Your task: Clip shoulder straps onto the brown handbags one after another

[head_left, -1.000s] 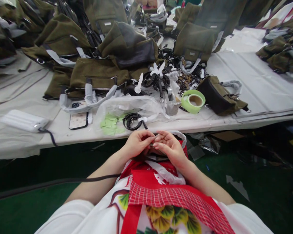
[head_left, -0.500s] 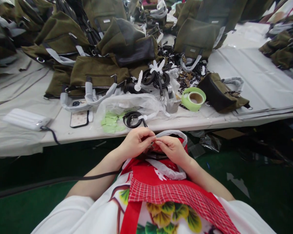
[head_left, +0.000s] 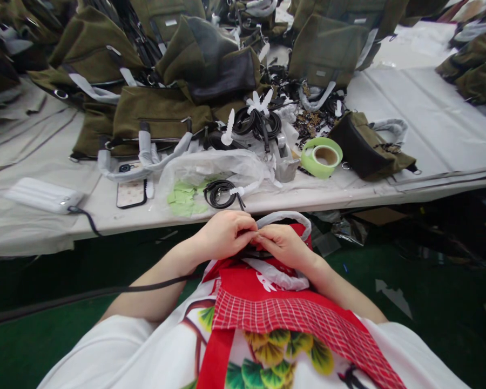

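Observation:
My left hand (head_left: 222,235) and my right hand (head_left: 284,246) meet over my lap, just below the table's front edge. Both have the fingers curled and pinched together on a small part between them that I cannot make out. A handle wrapped in grey-white film (head_left: 285,218) arcs just behind my right hand. A second wrapped handle (head_left: 277,276) lies under my right wrist on the red apron (head_left: 267,308). A dark strap (head_left: 105,294) runs left from under my left forearm.
The white-covered table (head_left: 421,124) holds several olive-green bags (head_left: 162,116), a coiled black strap (head_left: 221,193), a clear bag with green stickers (head_left: 184,197), a green tape roll (head_left: 322,156), a phone (head_left: 130,193), a white power bank (head_left: 44,196). Green floor lies below.
My right hand's fingers have curled from loosely spread into a pinch against my left hand. The view has tilted slightly downward.

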{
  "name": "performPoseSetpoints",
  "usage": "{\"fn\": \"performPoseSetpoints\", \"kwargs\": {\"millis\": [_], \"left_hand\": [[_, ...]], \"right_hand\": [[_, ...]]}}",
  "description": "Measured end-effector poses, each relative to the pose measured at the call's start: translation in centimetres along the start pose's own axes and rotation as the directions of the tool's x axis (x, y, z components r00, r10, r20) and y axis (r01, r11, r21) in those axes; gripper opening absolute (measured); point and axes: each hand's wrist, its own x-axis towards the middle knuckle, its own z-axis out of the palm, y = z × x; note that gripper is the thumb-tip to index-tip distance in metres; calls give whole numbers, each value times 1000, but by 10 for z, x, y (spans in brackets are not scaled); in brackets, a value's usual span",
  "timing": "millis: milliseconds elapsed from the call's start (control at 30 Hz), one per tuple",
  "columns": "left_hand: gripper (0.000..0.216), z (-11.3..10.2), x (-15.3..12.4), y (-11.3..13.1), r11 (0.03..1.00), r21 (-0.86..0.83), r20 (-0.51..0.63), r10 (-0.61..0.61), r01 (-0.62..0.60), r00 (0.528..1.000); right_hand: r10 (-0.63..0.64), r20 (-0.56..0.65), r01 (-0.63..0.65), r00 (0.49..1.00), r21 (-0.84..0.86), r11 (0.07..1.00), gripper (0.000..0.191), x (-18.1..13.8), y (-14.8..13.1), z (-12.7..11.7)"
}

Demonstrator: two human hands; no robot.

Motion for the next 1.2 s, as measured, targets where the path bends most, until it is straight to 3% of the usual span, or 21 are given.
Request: {"fn": "performPoseSetpoints", "kwargs": {"millis": [200, 467, 600, 667, 733, 767, 833, 900, 1000, 1100, 1200], "left_hand": [[19, 3, -1, -5, 999, 23, 19, 27, -27, 999], [24, 21, -3, -5, 968, 238, -17, 89, -83, 996], [24, 26, -5, -14, 982, 182, -75, 71, -56, 995], [21, 19, -3, -26, 986, 167, -178, 26, 4, 984], [23, 8, 1, -44, 946, 231, -374, -128, 226, 919], [28, 3, 3, -54, 880, 268, -474, -234, 392, 849], [39, -7, 9, -73, 676, 302, -578, -431, 672, 693], [47, -11, 14, -89, 523, 316, -570, -562, 791, 599], [58, -10, 19, -102, 464, 298, -545, -635, 834, 548], [55, -11, 21, -107, 476, 261, -502, -676, 840, 539], [40, -19, 15, -105, 542, 224, -504, -648, 810, 572]], "right_hand": [[4, 1, -4, 1000, -41, 999, 27, 1, 0, 2], [53, 19, -50, 998, -142, 989, 30, 2, 5, 10], [103, 34, -101, 994, -74, 992, 30, 6, 7, 10], [111, -47, -111, 993, -3, 994, 18, 4, 7, 5], [157, -163, -159, 974, 4, 987, 17, -5, 8, -5], [198, -181, -207, 963, -34, 978, 19, -11, 9, -12], [299, -90, -311, 950, -178, 934, 16, -27, 16, -24], [388, 60, -346, 920, -345, 873, 21, -42, 26, -31], [397, 127, -294, 909, -478, 827, 41, -53, 44, -28], [321, 131, -211, 938, -518, 829, 26, -50, 57, -13], [255, 65, -187, 965, -512, 838, 17, -48, 59, -1]]}}
